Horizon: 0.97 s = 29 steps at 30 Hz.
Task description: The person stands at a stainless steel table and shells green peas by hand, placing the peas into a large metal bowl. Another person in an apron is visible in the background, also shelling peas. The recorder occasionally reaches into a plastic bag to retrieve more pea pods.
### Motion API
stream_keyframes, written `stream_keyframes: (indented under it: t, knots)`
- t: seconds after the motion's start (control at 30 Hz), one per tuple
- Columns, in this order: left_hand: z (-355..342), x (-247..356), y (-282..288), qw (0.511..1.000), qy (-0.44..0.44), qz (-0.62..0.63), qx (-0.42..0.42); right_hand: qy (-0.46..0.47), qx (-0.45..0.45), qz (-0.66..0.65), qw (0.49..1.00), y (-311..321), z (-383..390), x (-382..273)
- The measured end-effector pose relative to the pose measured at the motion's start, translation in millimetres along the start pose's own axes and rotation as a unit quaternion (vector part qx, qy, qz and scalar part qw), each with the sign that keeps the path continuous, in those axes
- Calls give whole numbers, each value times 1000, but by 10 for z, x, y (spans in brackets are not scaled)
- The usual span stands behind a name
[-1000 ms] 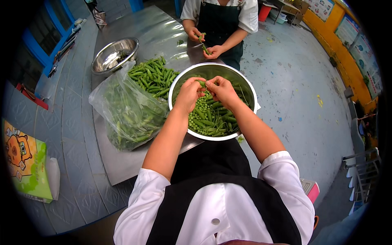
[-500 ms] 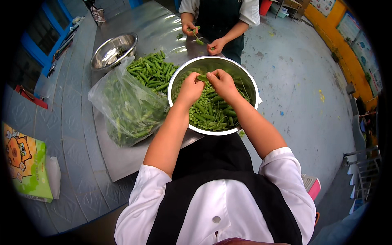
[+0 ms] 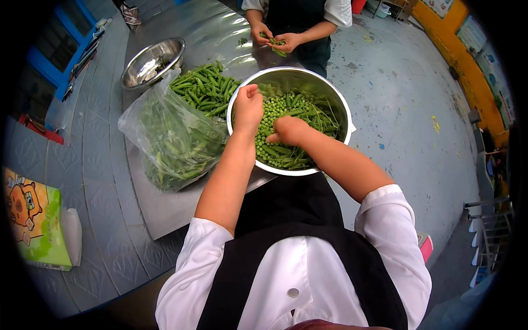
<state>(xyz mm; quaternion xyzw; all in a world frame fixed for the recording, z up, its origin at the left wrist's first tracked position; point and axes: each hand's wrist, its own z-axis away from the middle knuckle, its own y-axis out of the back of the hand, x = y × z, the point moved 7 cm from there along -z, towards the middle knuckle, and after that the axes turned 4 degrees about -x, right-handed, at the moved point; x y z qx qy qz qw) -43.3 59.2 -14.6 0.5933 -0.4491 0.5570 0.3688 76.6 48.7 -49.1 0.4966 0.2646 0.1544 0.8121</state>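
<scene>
A big steel bowl (image 3: 345, 135) holds loose green peas (image 3: 268, 113) and pea pods (image 3: 309, 113). Over its left rim my left hand (image 3: 249, 109) is raised with the fingers curled closed; whatever they hold, if anything, is hidden. My right hand (image 3: 290, 131) is down inside the bowl, low over the peas and pods, its fingers bent and closed. What is in those fingers cannot be made out. Left of the bowl lies a heap of whole pea pods (image 3: 204, 88), and a clear plastic bag (image 3: 176, 137) full of more pods sits in front of it.
All this stands on a steel table (image 3: 212, 33). A smaller steel bowl (image 3: 144, 65) with dark scraps is at the far left. Across the table, a person in a dark apron holds pods in both hands (image 3: 278, 41). A green and orange box (image 3: 36, 220) lies at the left edge.
My hands were together over the bowl at a pod. They have parted: the left moved to the left rim, the right lower among the peas. The other person's hands came together.
</scene>
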Motion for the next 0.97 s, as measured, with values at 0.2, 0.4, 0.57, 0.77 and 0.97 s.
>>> stream_keyframes:
  t: [0.2,0.4,0.57,0.77,0.97]
  knots:
    - [19,26,11,1000,16,22,-1,78,152,-142,975,222,-130,79]
    - [89,-49,-213,980,141,71,-120,52,264,-328,906,639,174,239]
    - [123,81,-231,980,75,127,-137,90,337,-344,872,715,285,163]
    - [75,48,-223,976,26,130,-172,124,217,-441,862,567,153,107]
    - [106,138,-284,967,-9,155,-200,109,-40,-728,675,357,103,153]
